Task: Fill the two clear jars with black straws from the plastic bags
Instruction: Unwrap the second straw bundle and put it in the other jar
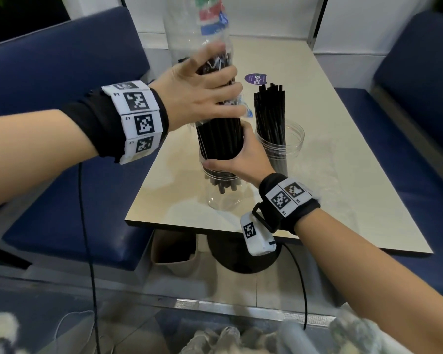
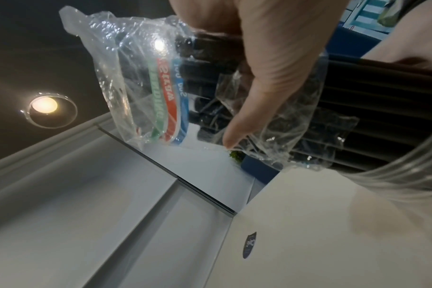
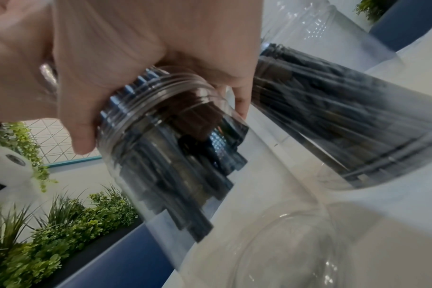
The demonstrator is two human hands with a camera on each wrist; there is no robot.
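A thick bundle of black straws (image 1: 219,141) stands upright in the near clear jar (image 1: 223,198), with its lower ends partway down inside. My right hand (image 1: 237,158) grips the bundle just above the jar's threaded mouth (image 3: 146,93). My left hand (image 1: 207,90) holds the top of the bundle through a clear plastic bag (image 1: 197,24) with red, green and blue print; the loose bag rises above the straws. The far clear jar (image 1: 283,146) on the right holds more black straws (image 1: 270,106), also upright. In the left wrist view the crumpled bag (image 2: 141,78) hangs over the straw ends (image 2: 370,101).
Both jars stand on a beige table (image 1: 343,190) with a purple sticker (image 1: 256,79) behind them. Blue benches (image 1: 62,205) flank the table on both sides. A beige bin (image 1: 174,254) sits under the table beside its black base. Green plants (image 3: 62,233) line a ledge.
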